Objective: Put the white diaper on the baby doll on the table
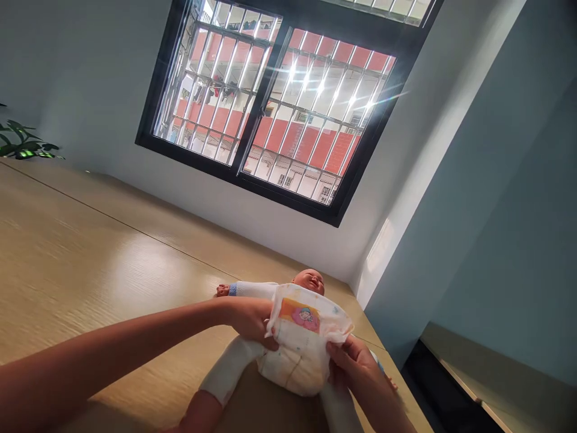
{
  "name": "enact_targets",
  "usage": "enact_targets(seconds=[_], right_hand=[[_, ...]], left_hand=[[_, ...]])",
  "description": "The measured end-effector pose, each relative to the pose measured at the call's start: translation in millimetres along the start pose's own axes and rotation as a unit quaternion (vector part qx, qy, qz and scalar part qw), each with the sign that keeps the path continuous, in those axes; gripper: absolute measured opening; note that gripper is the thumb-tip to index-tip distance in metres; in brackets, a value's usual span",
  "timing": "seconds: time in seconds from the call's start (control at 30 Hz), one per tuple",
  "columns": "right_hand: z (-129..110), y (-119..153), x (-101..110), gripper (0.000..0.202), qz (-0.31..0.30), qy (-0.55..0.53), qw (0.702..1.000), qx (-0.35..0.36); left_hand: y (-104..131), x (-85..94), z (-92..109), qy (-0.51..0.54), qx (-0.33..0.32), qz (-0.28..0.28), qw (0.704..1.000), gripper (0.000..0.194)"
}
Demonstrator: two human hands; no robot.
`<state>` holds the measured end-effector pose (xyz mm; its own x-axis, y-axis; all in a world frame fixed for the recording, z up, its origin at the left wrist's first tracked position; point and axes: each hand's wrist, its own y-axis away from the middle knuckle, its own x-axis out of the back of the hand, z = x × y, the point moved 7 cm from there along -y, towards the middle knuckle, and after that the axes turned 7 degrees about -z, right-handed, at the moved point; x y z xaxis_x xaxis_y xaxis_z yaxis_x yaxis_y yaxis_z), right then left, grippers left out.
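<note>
We see a pale wooden counter point(90, 252) running to a white wall under a barred window point(274, 102). Near its far right corner lies a doll point(288, 337); left hand point(247, 317) and right hand point(360, 367) fingers pinch its diaper point(306, 325). A plant point(22, 144) sits at the far left edge.

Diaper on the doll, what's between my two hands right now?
In the head view, the diaper on the baby doll spans between left hand and right hand.

No legible text — nappy point(301, 337) print wordless
</note>
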<state>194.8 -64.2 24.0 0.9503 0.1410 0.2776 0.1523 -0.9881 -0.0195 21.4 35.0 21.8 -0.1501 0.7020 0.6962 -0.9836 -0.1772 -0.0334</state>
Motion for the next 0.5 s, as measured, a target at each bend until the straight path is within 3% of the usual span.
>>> enact_targets(seconds=[0.13, 0.23, 0.43, 0.5], right_hand=[[-4, 4, -3, 0.069, -0.032, 0.042, 0.999, -0.004], [-1, 5, -2, 0.067, -0.033, 0.11, 0.993, -0.026], [0, 2, -1, 0.049, 0.052, 0.193, 0.98, 0.004], [1, 2, -2, 0.044, 0.085, 0.248, 0.965, -0.013]], left_hand=[[-4, 1.5, -9, 0.09, -0.031, 0.013, 0.995, 0.038], [-6, 0.3, -17, 0.134, -0.018, 0.016, 0.991, 0.038], [-6, -2.8, -16, 0.169, -0.007, 0.002, 0.986, 0.036], [-5, -1.8, -14, 0.114, 0.0, 0.006, 0.994, 0.038]])
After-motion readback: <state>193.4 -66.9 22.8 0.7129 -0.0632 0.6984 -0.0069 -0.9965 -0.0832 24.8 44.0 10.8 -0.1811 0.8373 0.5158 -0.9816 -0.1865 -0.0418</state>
